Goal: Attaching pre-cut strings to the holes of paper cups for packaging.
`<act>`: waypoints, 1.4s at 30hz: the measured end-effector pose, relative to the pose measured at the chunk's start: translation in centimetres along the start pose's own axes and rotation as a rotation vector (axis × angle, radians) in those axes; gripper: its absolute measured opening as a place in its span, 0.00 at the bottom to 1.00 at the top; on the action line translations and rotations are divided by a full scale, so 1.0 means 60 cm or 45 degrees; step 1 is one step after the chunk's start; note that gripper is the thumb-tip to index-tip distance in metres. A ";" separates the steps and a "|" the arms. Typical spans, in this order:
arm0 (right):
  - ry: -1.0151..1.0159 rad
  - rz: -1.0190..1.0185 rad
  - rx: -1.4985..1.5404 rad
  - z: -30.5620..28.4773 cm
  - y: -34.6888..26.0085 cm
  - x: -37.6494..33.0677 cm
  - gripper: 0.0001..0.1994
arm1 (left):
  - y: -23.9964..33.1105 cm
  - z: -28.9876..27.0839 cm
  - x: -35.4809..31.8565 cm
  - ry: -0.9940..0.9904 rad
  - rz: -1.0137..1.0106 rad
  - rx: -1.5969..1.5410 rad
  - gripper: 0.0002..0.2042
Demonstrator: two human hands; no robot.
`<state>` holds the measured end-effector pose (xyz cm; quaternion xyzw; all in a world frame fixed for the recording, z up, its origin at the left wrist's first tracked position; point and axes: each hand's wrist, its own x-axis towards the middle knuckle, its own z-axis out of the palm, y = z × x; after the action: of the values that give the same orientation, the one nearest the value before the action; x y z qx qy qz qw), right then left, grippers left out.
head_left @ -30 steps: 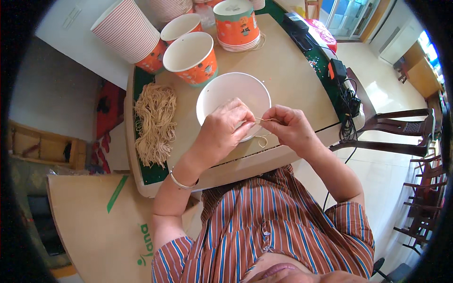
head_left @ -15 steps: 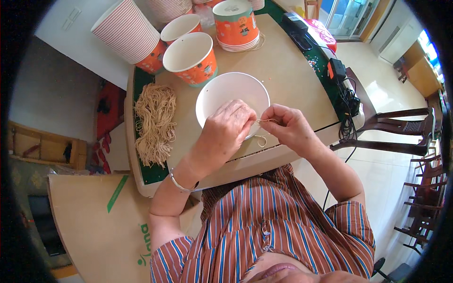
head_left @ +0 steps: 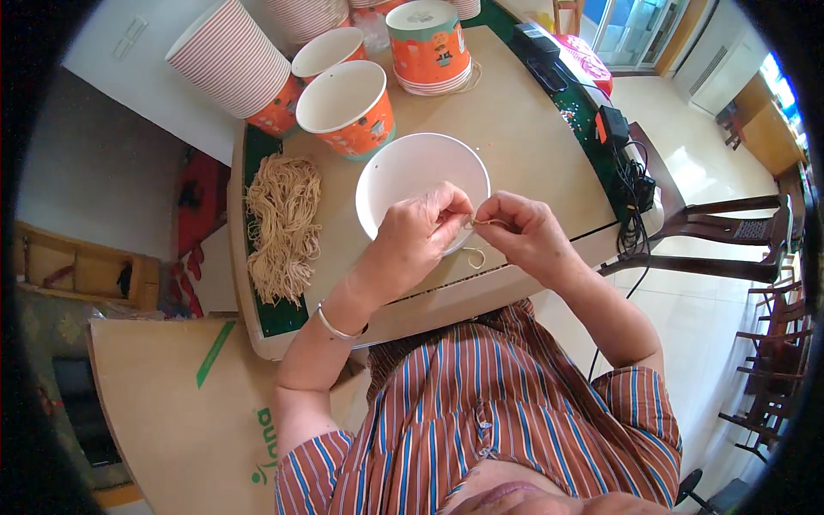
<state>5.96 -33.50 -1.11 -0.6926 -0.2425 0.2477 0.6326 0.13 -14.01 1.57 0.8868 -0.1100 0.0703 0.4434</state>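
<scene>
At the far left of the desk (head_left: 532, 146) lies a loose heap of tan strings (head_left: 281, 225) on the green mat (head_left: 257, 318), within easy reach of the left arm, likely kept there as a supply to draw from. Behind it a tilted stack of striped paper cups (head_left: 232, 56) and two open orange paper bowls (head_left: 350, 107) sit grouped toward the back, out of the way of the working spot. The white bowl (head_left: 412, 172) stands right at the near edge, just under both hands, so it seems placed to be worked on. The left hand (head_left: 421, 236) is over the bowl's near rim with thumb and forefinger pressed together, pinching one end of a short string (head_left: 485, 223). That string runs straight across to the right hand (head_left: 532, 236), whose fingertips also pinch it tight; a curled tail hangs just below, between the two hands. Further right, black cables (head_left: 635, 193) trail off the desk's edge.
</scene>
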 end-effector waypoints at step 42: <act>0.034 0.112 0.303 0.004 0.011 -0.003 0.03 | -0.002 0.030 -0.015 0.247 0.051 -0.009 0.04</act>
<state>5.72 -33.49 -1.81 -0.6259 -0.1723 0.2929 0.7019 -0.69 -15.28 0.20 0.8718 -0.0844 0.1643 0.4538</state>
